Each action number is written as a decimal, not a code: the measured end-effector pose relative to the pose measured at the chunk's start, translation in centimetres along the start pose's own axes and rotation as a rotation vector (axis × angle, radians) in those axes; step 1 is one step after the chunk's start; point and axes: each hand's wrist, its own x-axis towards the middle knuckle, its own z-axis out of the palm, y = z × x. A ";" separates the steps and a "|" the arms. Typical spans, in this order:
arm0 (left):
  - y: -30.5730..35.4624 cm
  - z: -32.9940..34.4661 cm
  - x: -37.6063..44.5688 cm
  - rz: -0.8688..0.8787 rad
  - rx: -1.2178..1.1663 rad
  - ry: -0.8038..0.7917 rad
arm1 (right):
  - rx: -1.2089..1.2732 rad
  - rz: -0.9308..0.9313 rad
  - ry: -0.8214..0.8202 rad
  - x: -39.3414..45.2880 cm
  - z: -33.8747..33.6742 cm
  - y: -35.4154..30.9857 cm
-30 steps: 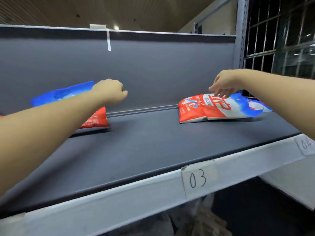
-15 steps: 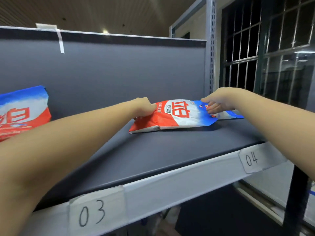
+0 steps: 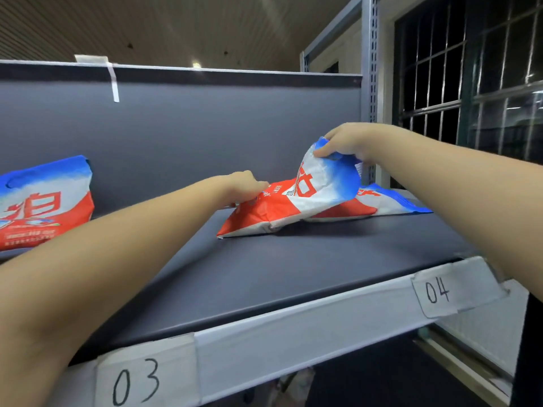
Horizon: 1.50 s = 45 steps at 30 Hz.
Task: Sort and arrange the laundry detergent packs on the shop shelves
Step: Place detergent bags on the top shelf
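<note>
A red, white and blue detergent pack [image 3: 293, 201] lies on the dark shelf [image 3: 279, 268], its blue top end raised. My right hand [image 3: 345, 142] pinches that blue end from above. My left hand [image 3: 244, 186] grips the pack's red bottom end. A second pack [image 3: 388, 202] lies flat underneath and behind it, toward the right. A third pack [image 3: 44, 201] leans upright against the back panel at the far left.
The grey back panel [image 3: 205, 136] closes off the shelf behind. A metal upright [image 3: 370, 83] stands at the right end, with a barred window [image 3: 470, 69] beyond. Paper labels "03" [image 3: 138, 380] and "04" [image 3: 437, 290] sit on the white front edge.
My right hand has lifted the pack's blue end off the pack below, so it now tilts up. My left hand stays at the red end. The view has shifted slightly.
</note>
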 end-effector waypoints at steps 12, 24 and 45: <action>-4.9 -6.1 0.8 -0.046 -0.915 -0.076 | 0.206 -0.309 -0.144 0.6 -4.6 -9.7; -6.7 -4.6 -2.3 0.202 -1.011 -0.246 | 0.167 -0.527 -0.430 -0.9 -2.7 -10.5; -16.5 -8.6 -11.2 -0.178 -1.030 0.696 | 0.576 -0.147 -0.456 -9.7 11.8 -11.3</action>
